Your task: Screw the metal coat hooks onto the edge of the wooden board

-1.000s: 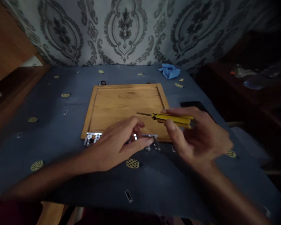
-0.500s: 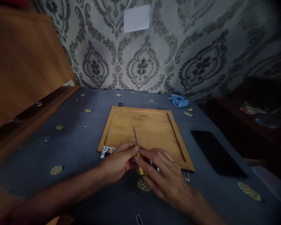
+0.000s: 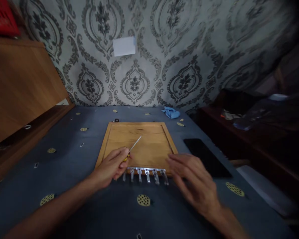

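Note:
My left hand (image 3: 113,165) is closed around the yellow handle of a screwdriver (image 3: 135,143), whose thin metal shaft points up and right over a wooden panel (image 3: 144,146). The panel has a raised frame and lies flat. Along its near edge runs a metal hook rail (image 3: 148,172) with several hooks hanging toward me; my left hand covers its left end. My right hand (image 3: 194,179) is at the panel's near right corner, beside the rail's right end. Its fingers are stretched out and hold nothing I can see; whether they touch the panel is unclear.
A blue-grey patterned cloth (image 3: 72,169) covers the table. On it lie a dark flat slab (image 3: 205,156) at right and a crumpled blue cloth (image 3: 171,113) at the back. A wooden cabinet (image 3: 25,86) stands left. A clear bottle (image 3: 254,114) lies on the dark surface at right.
My right hand has left the screwdriver and moved right to the panel's corner. My left hand has shifted left with the screwdriver, now tilted right. More of the hook rail shows. The view has shifted.

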{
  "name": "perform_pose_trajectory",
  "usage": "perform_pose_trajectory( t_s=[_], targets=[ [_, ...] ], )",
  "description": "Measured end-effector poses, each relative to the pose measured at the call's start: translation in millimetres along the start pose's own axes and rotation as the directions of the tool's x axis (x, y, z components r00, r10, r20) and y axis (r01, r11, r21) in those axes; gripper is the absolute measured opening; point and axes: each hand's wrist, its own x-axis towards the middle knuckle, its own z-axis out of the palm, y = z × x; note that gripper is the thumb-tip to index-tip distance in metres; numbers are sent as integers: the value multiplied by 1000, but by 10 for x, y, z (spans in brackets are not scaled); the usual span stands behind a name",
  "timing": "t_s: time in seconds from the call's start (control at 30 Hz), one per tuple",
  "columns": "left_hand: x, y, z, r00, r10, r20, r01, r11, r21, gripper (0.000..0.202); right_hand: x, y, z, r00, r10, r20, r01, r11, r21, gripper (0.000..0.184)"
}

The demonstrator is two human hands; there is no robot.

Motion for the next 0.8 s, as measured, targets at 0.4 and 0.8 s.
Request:
perform_pose_trajectory(
  t_s=[0.4,0.8],
  targets=[
    [906,74,-784,932,357,68,-260,522,812,24,-955,839,-468,753,623,-212,-652,667,-361,32],
    [1596,109,-769,898,422,124,-174,81,981,29,-896,648,-265,484,871,-78,-809,412,-420,88]
  ],
)
